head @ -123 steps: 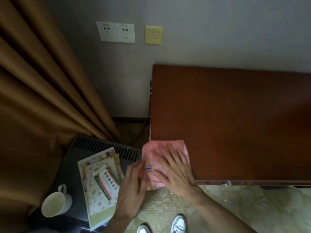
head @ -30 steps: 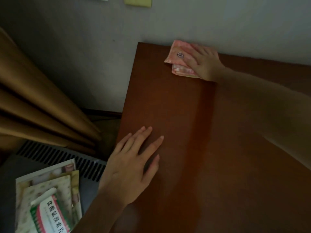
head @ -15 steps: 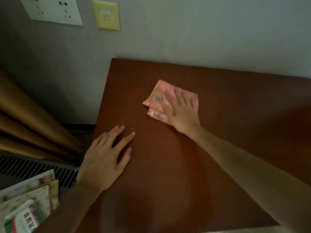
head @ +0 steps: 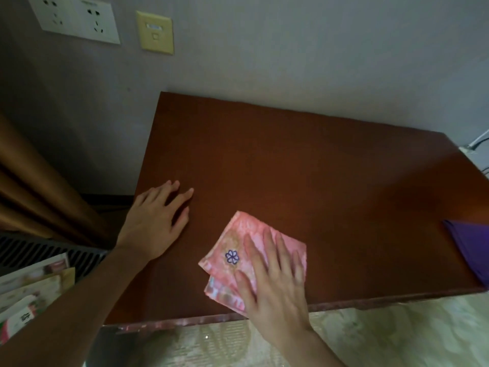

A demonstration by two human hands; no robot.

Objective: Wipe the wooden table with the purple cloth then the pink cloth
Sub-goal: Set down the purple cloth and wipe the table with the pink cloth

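Note:
A dark red-brown wooden table (head: 304, 160) stands against the wall. A folded pink cloth (head: 235, 247) with a small purple flower mark lies near the table's front edge. My right hand (head: 272, 282) lies flat on the pink cloth, pressing it to the wood with fingers spread. My left hand (head: 156, 218) rests flat and empty on the table's left edge. A purple cloth (head: 473, 247) lies at the table's right front corner, partly cut off by the frame.
A brown curtain (head: 34, 186) hangs at the left. Below it a dark vented unit (head: 39, 252) carries booklets and a box (head: 29, 298). Wall sockets (head: 76, 18) and a yellow plate (head: 155, 32) sit above the table. White cables (head: 479, 141) show at the far right.
My right hand has pulled the pink cloth from the table's back edge toward the front edge. My left hand has stayed flat on the left side. The purple cloth has come into view.

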